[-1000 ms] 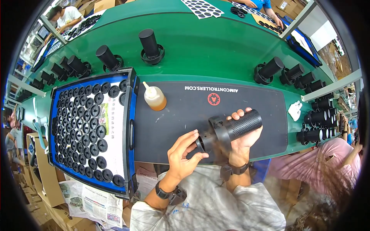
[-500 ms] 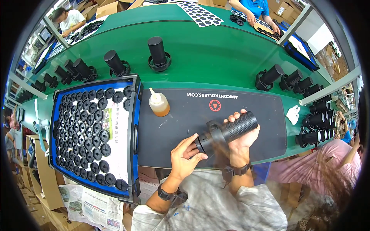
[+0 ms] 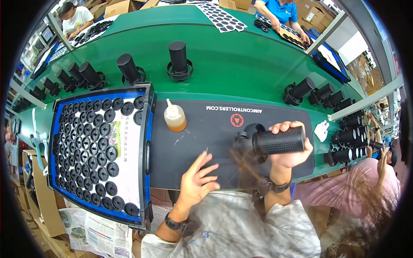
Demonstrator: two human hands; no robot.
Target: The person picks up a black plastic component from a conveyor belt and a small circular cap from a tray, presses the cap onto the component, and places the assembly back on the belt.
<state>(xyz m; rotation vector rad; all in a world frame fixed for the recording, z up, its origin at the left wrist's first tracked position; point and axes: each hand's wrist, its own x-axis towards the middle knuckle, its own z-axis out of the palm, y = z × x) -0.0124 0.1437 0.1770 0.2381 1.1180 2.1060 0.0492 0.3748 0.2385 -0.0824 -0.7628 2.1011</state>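
Black cylinder (image 3: 282,141) held over mat (image 3: 215,137); squeeze bottle (image 3: 175,119) beside disc tray (image 3: 145,133)

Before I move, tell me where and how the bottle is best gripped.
Grip the bottle around its wide body, probably not by the thin nozzle, which gives fingers little to hold. Come from the near right side: it stands on the mat with the tray to its left, likely cramping fingers there. The empty left hand seems better placed.
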